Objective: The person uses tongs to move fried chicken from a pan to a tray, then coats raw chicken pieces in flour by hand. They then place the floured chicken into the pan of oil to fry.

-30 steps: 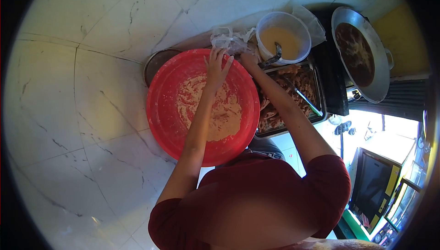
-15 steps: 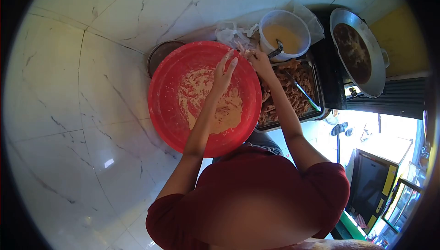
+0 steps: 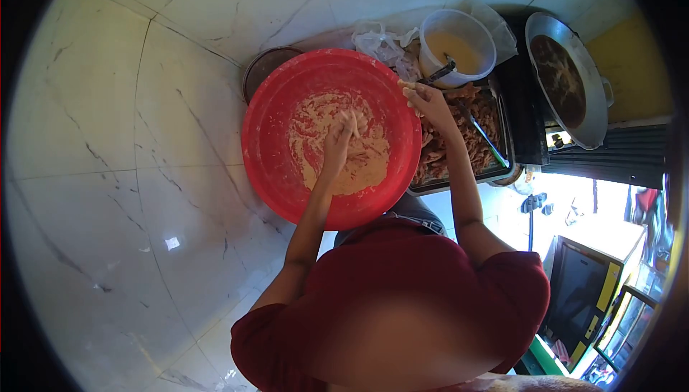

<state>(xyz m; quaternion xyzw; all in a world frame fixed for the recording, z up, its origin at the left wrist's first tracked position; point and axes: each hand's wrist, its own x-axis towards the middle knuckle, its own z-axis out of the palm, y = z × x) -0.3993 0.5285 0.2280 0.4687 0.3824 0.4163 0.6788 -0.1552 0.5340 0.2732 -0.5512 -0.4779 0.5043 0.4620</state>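
Note:
My left hand [image 3: 339, 138] is low inside a wide red basin [image 3: 262, 166], over the pale flour [image 3: 362, 169] spread on its bottom. Its floured fingers are bent and slightly blurred, so what they hold, if anything, does not show clearly. At the basin's right rim is my right hand [image 3: 429, 102], fingers curled together and caked with pale, wet-looking coating. Anything between those fingers is hidden. Just below and right of it lies a dark tray [image 3: 508, 130] heaped with raw-looking meat pieces [image 3: 470, 123].
A clear tub [image 3: 459, 42] of yellowish liquid, a black-handled utensil [image 3: 439, 72] in it, stands beyond my right hand. Tongs [image 3: 489, 141] rest on the meat. A large wok [image 3: 603, 98] of dark liquid is at far right. Plastic bags [image 3: 380, 44] lie behind the basin.
My left hand has gone from the basin's far rim down to the flour. My right hand has stayed by the rim; the pinkish strands seen at its fingers are no longer visible there.

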